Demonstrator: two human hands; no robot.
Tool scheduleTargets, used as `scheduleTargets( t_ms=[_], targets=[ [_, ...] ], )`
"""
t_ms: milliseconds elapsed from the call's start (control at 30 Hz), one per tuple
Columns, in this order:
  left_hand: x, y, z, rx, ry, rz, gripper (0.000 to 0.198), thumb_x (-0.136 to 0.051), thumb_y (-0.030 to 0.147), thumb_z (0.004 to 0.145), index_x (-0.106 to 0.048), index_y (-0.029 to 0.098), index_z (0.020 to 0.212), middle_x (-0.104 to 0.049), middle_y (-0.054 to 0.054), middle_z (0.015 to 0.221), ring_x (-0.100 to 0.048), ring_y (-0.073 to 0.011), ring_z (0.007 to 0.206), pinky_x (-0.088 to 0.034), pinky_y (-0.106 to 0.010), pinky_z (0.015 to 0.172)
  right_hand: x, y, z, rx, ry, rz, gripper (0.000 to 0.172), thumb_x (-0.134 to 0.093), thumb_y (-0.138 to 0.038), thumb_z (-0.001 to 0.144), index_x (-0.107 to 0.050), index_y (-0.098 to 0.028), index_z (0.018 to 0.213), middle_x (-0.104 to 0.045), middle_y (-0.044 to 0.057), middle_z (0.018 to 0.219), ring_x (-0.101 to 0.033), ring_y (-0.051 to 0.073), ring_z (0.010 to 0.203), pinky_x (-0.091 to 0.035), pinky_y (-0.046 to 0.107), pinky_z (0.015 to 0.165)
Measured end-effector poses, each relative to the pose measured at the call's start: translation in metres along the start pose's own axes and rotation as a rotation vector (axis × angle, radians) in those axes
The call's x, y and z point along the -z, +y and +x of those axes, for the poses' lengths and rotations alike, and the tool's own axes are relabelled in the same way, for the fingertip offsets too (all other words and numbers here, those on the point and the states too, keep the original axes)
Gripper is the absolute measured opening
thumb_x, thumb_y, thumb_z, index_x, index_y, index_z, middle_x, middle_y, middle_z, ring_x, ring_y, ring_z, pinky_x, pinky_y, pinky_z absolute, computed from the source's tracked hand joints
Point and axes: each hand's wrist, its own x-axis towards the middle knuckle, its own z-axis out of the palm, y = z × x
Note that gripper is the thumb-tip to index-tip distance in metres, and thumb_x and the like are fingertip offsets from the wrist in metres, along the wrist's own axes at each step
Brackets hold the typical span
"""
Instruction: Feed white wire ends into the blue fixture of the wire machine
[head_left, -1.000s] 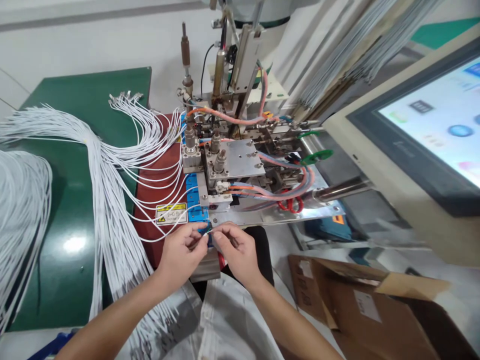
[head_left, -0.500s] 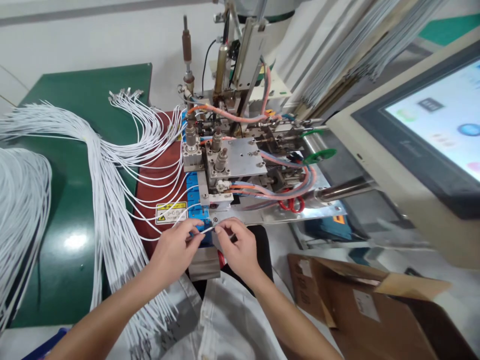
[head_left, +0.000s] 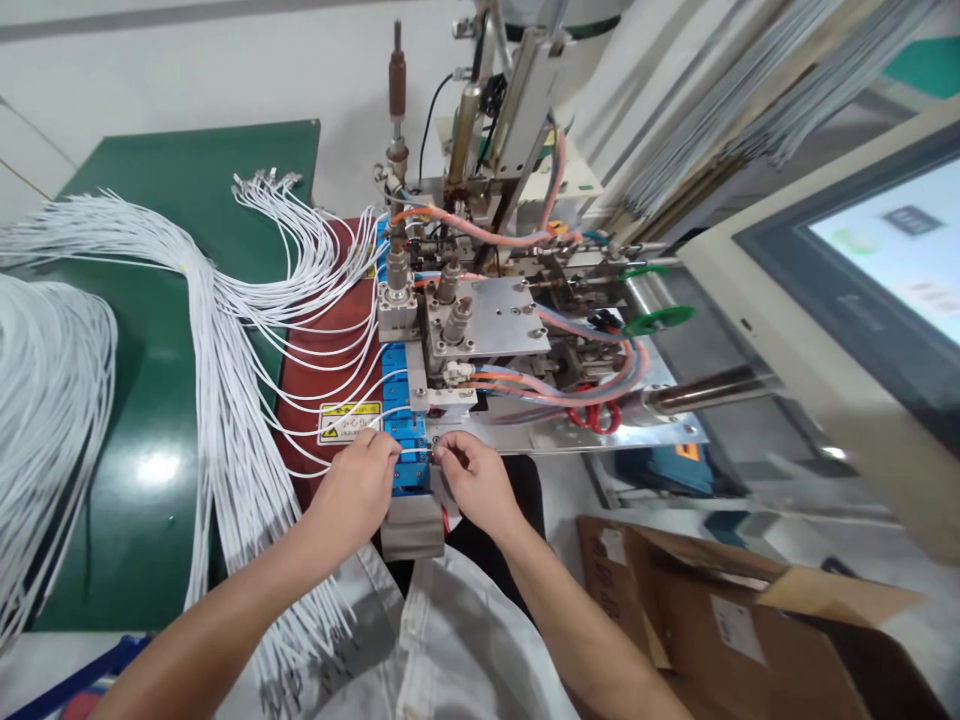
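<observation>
My left hand [head_left: 357, 482] and right hand [head_left: 480, 487] pinch one thin white cable [head_left: 414, 451] across the blue segmented strip [head_left: 407, 472], not yet released. Farther up the strip, other white cables [head_left: 307, 294] already run in.

Plain off-white wall [head_left: 217, 80] is running across the bkgd, w/ a thin dark seam line [head_left: 37, 132] slanting at far L & a grey horiz. band [head_left: 150, 20] crossing up top. Glossy dark-green tabletop [head_left: 139, 530] is filling the L side, back edge sitting near the wall; round white glare spot [head_left: 160, 468] is shining on its surface. Open brown cardboard box [head_left: 787, 665] w/ white paper label [head_left: 739, 630] is lying lower R, flaps spreading. Pale grey floor [head_left: 559, 515] is showing btwn box & centre. Flat bright-green surface [head_left: 926, 80], blurred, is peeking in upper R.
</observation>
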Motion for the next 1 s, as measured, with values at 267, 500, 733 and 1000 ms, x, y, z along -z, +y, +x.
scheduleTargets(
  t_ms=[267, 500, 733, 1000],
  targets=[
    [-0.001, -0.001, 0.0, -0.02, -0.029, 0.044, 0.02, -0.037, 0.009, 0.085, -0.055, 0.016, 0.085, -0.056, -0.006, 0.081, -0.058, -0.0193, 0.079, -0.046, -0.033, 0.074, 0.001, 0.005, 0.005, 0.199, -0.013, -0.17, 0.025, -0.038, -0.031, 0.087, -0.05, -0.02, 0.069, -0.054, 0.0, 0.065, -0.051, 0.014, 0.062, -0.037, 0.025, 0.059],
    [-0.009, -0.001, -0.008, -0.163, -0.003, 0.261, 0.025, -0.038, 0.001, 0.078, -0.056, 0.012, 0.092, -0.057, -0.01, 0.085, -0.056, -0.0212, 0.08, -0.049, -0.034, 0.071, -0.021, 0.014, 0.004, 0.183, 0.09, -0.083, 0.033, -0.031, -0.03, 0.089, -0.034, -0.021, 0.057, -0.037, -0.004, 0.054, -0.04, 0.012, 0.052, -0.031, 0.023, 0.051],
    [-0.002, -0.004, -0.012, -0.296, 0.091, 0.413, 0.027, -0.038, 0.007, 0.084, -0.057, 0.011, 0.102, -0.063, -0.012, 0.098, -0.056, -0.0246, 0.087, -0.047, -0.038, 0.075, -0.01, 0.017, 0.006, 0.048, 0.197, 0.118, 0.033, -0.039, -0.038, 0.087, -0.044, -0.019, 0.06, -0.041, -0.004, 0.054, -0.041, 0.011, 0.053, -0.034, 0.023, 0.053],
    [0.03, -0.025, -0.05, -0.369, -0.278, 0.274, 0.015, -0.047, 0.02, 0.086, -0.061, 0.019, 0.081, -0.059, -0.004, 0.081, -0.052, -0.0192, 0.078, -0.042, -0.033, 0.074, 0.007, 0.015, -0.001, 0.075, 0.291, 0.344, 0.037, -0.042, -0.042, 0.085, -0.048, -0.018, 0.059, -0.043, -0.004, 0.054, -0.041, 0.011, 0.052, -0.033, 0.023, 0.052]
  ],
)
